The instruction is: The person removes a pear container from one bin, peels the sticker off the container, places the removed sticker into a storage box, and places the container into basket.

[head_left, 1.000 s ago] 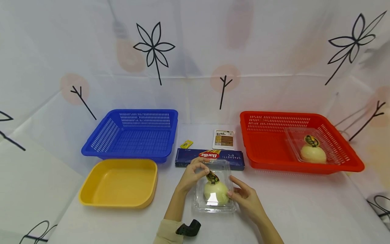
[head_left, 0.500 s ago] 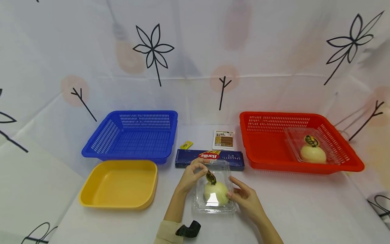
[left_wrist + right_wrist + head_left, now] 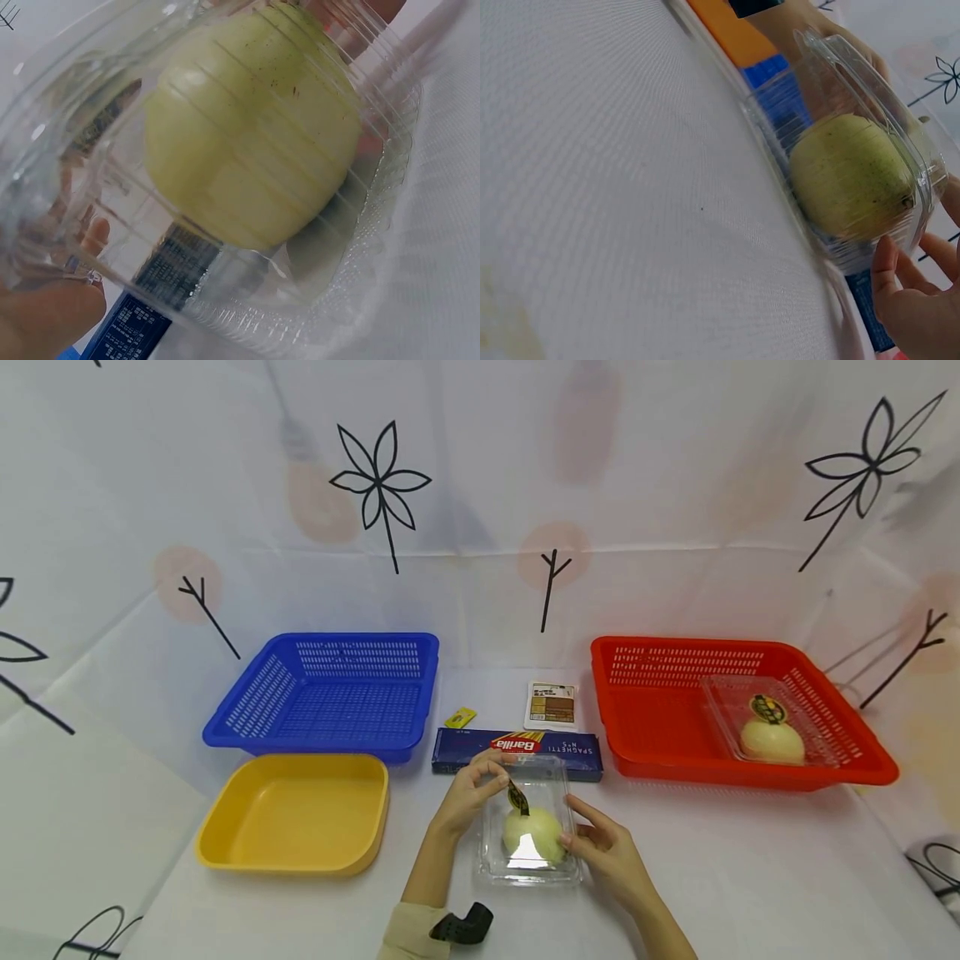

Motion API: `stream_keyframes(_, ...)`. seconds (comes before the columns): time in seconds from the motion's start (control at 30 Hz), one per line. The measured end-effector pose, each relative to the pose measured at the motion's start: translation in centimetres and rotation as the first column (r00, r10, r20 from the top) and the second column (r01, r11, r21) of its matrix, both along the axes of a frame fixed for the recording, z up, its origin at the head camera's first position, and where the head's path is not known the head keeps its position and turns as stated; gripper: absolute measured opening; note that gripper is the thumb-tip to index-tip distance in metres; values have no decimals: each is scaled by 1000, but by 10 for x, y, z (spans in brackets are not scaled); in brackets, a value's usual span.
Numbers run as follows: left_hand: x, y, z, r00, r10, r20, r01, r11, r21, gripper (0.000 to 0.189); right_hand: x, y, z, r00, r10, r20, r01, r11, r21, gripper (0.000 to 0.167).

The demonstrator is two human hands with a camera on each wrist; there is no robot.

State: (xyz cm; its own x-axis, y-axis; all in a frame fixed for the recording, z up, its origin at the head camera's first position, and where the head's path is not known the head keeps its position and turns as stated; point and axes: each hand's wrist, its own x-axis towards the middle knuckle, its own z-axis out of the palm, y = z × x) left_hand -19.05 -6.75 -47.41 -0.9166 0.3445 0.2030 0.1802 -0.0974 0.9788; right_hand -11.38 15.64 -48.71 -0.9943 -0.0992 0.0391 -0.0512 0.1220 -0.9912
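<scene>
A clear plastic clamshell box (image 3: 551, 777) with a round, pale yellow-green fruit (image 3: 522, 831) inside lies before me. On its lid is a black-and-gold label (image 3: 517, 798), tilted up nearly edge-on. My left hand (image 3: 467, 797) pinches the label's upper edge between thumb and forefinger at the lid's left side. My right hand (image 3: 606, 847) grips the box by its right side, thumb at the lid and fingers along the edge. Speckles show on the fruit (image 3: 255, 135) in the left wrist view. The right wrist view shows the right thumb (image 3: 885, 262) against the box wall.
Just behind the box lies a blue spaghetti box (image 3: 465, 747), with a small yellow packet (image 3: 460, 717) and a white-brown packet (image 3: 551, 706) beyond. A blue basket (image 3: 420, 693) and yellow tub (image 3: 292, 810) stand left. The red basket (image 3: 645, 718) at right holds another boxed fruit (image 3: 772, 742).
The label has turned up further off the lid and looks narrower, following my left fingertips. Both hands and the box have otherwise stayed almost in place.
</scene>
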Motion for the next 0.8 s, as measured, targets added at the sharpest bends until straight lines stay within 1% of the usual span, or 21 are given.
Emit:
stream_keyframes(0.2, 0, -1, -1, 1000, -21, 19, 20, 999, 35, 21, 0, 0, -1, 1000, 6, 4, -6, 1000, -8, 56)
stream_keyframes(0.3, 0, -2, -1, 999, -22, 25, 21, 999, 37, 21, 1, 0, -1, 1000, 5, 7, -5, 1000, -5, 56)
stream_keyframes(0.5, -1, -3, -1, 999, -20, 30, 20, 999, 32, 15, 0, 0, -1, 1000, 7, 8, -7, 1000, -3, 56)
stream_keyframes(0.53, -1, -3, -1, 999, -16, 39, 14, 999, 52, 15, 0, 0, -1, 1000, 6, 8, -6, 1000, -4, 56)
stream_keyframes(0.6, -2, -4, -2, 997, 7, 72, -16, 992, 127, 16, 0, 1, -1, 1000, 5, 6, -5, 1000, -4, 56)
stream_keyframes(0.67, -2, -7, -4, 993, 21, 113, -45, 975, 219, 19, 0, 1, -1, 1000, 5, 0, -5, 1000, -8, 56)
stream_keyframes(0.73, -1, -10, -5, 990, 23, 139, -64, 953, 297, 22, 0, 1, 0, 1000, 2, -6, -3, 1000, -9, 56)
stream_keyframes(0.77, 0, -10, -4, 989, 20, 148, -66, 947, 315, 22, 0, 1, 0, 1000, 1, -9, -2, 1000, -8, 55)
stream_keyframes(0.8, 1, -11, -4, 989, 12, 148, -59, 947, 317, 21, 0, 1, 0, 1000, 3, -16, -4, 1000, -10, 55)
